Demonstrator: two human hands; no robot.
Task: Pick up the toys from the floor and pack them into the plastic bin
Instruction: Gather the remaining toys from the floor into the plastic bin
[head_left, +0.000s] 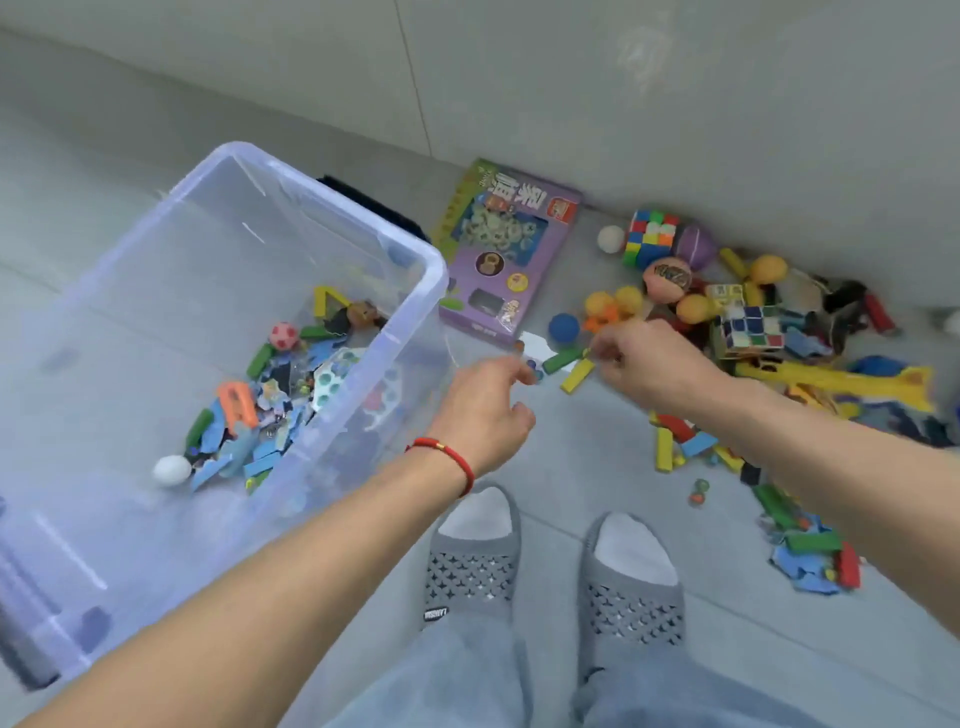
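Grey tile floor (545, 467) by the wall. Plastic bin (436, 270) on the left, part-filled. Toys (753, 322) piled right. Right hand (649, 364) pinches something small at the green block (563, 358); left hand (485, 410) loosely curled, empty, beside the bin.

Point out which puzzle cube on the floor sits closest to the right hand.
The white-faced puzzle cube, just beyond the right hand amid the pile. The other, brightly coloured cube lies farther off near the wall, beside the white ball.
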